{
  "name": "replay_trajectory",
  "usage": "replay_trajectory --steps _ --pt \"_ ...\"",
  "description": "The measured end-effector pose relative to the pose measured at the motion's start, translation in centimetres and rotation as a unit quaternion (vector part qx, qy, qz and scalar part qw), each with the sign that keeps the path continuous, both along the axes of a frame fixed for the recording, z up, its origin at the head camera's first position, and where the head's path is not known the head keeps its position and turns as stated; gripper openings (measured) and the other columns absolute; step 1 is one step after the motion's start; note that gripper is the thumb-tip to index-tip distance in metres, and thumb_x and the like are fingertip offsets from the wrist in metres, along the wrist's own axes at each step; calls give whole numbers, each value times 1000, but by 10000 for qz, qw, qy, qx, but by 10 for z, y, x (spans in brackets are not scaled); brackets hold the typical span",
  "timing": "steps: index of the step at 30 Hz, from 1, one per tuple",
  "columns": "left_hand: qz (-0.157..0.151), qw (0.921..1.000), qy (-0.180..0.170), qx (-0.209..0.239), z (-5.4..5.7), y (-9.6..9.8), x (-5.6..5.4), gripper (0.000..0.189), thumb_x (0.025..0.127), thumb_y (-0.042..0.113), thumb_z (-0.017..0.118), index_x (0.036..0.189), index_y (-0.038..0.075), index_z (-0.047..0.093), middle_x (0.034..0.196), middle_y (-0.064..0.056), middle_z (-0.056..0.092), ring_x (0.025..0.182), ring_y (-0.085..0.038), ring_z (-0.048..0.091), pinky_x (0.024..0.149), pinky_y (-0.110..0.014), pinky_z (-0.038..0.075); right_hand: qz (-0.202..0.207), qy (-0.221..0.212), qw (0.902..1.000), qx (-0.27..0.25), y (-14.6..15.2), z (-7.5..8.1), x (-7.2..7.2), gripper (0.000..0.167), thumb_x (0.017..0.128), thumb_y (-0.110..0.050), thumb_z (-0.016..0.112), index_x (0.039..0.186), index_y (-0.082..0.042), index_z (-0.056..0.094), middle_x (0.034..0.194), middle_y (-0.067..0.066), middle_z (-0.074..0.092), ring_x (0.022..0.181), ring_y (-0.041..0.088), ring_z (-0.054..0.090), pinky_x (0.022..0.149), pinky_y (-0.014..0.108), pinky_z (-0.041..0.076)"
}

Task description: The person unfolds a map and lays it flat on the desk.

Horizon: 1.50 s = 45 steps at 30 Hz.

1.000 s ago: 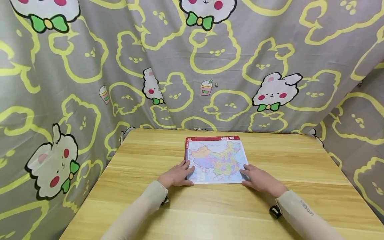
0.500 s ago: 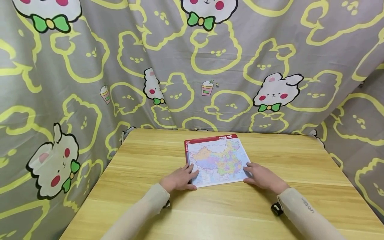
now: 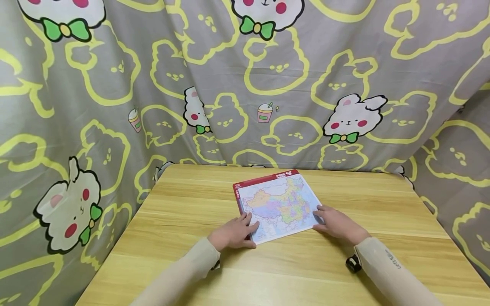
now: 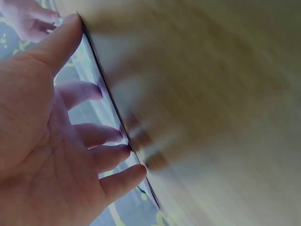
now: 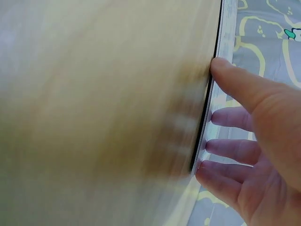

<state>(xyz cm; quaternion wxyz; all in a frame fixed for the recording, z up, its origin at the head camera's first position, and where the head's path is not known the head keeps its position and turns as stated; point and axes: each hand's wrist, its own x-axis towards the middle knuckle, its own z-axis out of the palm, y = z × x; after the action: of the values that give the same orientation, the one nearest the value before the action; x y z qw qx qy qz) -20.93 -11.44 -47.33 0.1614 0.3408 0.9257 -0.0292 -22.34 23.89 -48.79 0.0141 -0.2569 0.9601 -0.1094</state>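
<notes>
With left hand (image 3: 234, 233) spread, fingers nearly straight and touching, not clasping, the left edge of the map (image 3: 277, 206), thumb at its near corner; with right hand (image 3: 340, 223) likewise spread, fingertips against the right edge. Lying between the two on the wooden bench (image 3: 275, 276), turned askew, red-bordered along the far and left sides (far right corner reaching farthest back). Behind, hung with grey curtain (image 3: 229, 68) patterned in yellow outlines and white rabbits.
</notes>
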Motion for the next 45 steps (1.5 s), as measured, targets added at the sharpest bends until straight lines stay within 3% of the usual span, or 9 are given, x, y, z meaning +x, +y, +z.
replay_trajectory --steps 6,15,31,45 --pt "-162 9998 94 -20 1 5 4 74 90 59 49 150 18 31 155 -16 18 141 -30 18 110 -41 25 -59 -125 9999 -103 2 0 -3 50 89 -28 67 123 8 58 130 34 47 119 48 46 96 55 39" --pt "-421 9989 212 -69 0 12 6 76 91 59 47 149 14 30 155 -14 19 141 -29 18 111 -38 24 -265 -332 9990 -117 6 -6 -15 63 85 -41 68 125 6 57 132 32 46 121 47 44 98 55 37" --pt "-562 9978 335 -61 2 21 14 70 94 57 44 149 16 31 153 -15 24 140 -28 21 110 -37 25 13 -72 9999 -152 13 -2 -25 55 86 -30 70 121 11 57 128 36 47 117 50 46 96 55 38" --pt "-845 9952 491 -54 -3 35 17 62 95 52 46 145 17 37 151 -13 29 139 -25 26 110 -34 26 -72 -276 9994 -191 18 0 -35 51 88 -27 68 123 10 57 130 35 46 117 49 47 96 55 38"
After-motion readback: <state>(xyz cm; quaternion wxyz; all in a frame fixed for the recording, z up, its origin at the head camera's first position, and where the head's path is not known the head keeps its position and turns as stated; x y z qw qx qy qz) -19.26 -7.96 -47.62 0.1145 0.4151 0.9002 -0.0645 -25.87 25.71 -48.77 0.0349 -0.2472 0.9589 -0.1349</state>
